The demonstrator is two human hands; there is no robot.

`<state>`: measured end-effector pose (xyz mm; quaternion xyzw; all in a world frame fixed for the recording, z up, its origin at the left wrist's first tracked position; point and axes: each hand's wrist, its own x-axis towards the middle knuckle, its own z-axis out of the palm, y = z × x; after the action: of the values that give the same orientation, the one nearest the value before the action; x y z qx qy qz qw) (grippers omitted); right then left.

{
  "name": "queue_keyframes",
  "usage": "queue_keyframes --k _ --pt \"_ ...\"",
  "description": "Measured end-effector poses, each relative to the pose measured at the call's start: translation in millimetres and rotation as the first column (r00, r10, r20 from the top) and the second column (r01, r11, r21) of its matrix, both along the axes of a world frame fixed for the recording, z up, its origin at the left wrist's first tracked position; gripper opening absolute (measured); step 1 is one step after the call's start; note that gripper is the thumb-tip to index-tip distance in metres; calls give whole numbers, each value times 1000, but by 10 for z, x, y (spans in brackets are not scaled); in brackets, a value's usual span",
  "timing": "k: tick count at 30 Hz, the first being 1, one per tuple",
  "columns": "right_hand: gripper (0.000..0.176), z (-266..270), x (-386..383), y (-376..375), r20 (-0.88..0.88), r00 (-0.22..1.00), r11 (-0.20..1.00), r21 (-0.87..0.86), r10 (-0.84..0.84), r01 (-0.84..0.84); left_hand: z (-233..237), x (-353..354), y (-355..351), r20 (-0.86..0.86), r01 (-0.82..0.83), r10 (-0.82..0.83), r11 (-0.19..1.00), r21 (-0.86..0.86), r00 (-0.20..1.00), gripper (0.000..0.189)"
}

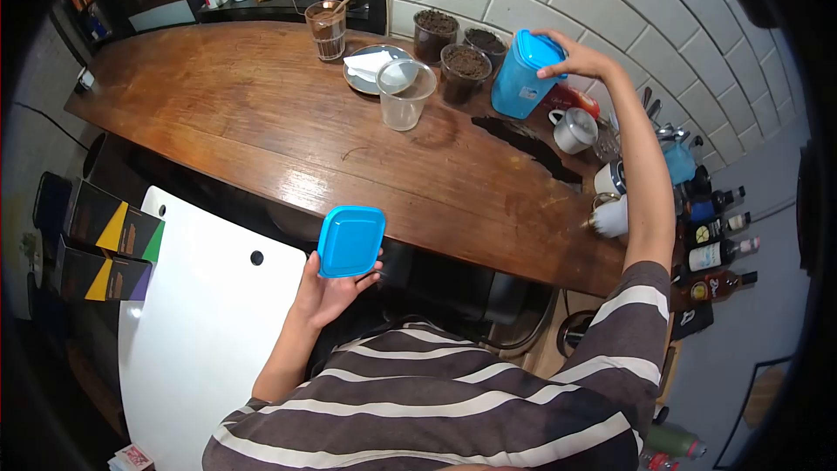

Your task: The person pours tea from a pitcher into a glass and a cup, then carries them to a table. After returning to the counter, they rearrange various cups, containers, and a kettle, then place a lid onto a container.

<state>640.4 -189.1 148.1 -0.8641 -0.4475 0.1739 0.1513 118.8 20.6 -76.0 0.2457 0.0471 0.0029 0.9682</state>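
Observation:
In front of my body, my left hand point(324, 298) grips a square blue plastic lid point(353, 241) from below, over the gap beside the wooden counter. My right hand point(577, 59) reaches far out to a tall blue plastic container point(516, 85) and grasps its top, where a brighter blue lid point(540, 50) shows. The container stands upright at the back of the counter, its contents hidden. Just left of it are cups of dark soil, one in front point(466, 63) and two behind. A clear plastic cup point(404, 103) stands nearer to me.
The wooden counter point(235, 96) has a dark, jagged patch point(532, 150). A glass with brown contents and a spoon point(327, 30) and a plate with white paper point(359, 83) stand at the back. A lidded metal pot point(575, 130) and several bottles point(717, 255) are right. A white table point(209, 314) lies left.

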Motion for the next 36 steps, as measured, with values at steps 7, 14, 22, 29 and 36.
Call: queue_keyframes --k 7,14,22,29,36 --pt "102 40 55 15 -60 997 996 -76 41 -46 32 38 -60 -23 -56 56 998 3 998 100" --pt "101 -50 119 31 -51 998 997 -58 47 -50 80 45 -162 -69 -91 95 994 62 993 106" --pt "101 -251 241 -35 31 997 995 -81 67 -65 126 79 -292 -82 -91 97 993 71 992 107" --pt "107 -416 265 -66 30 998 998 -23 62 -62 149 144 -362 -68 -85 90 994 68 994 107" --pt "86 -423 121 -103 190 980 976 195 61 -98 288 227 -369 -24 -28 31 994 108 999 107"
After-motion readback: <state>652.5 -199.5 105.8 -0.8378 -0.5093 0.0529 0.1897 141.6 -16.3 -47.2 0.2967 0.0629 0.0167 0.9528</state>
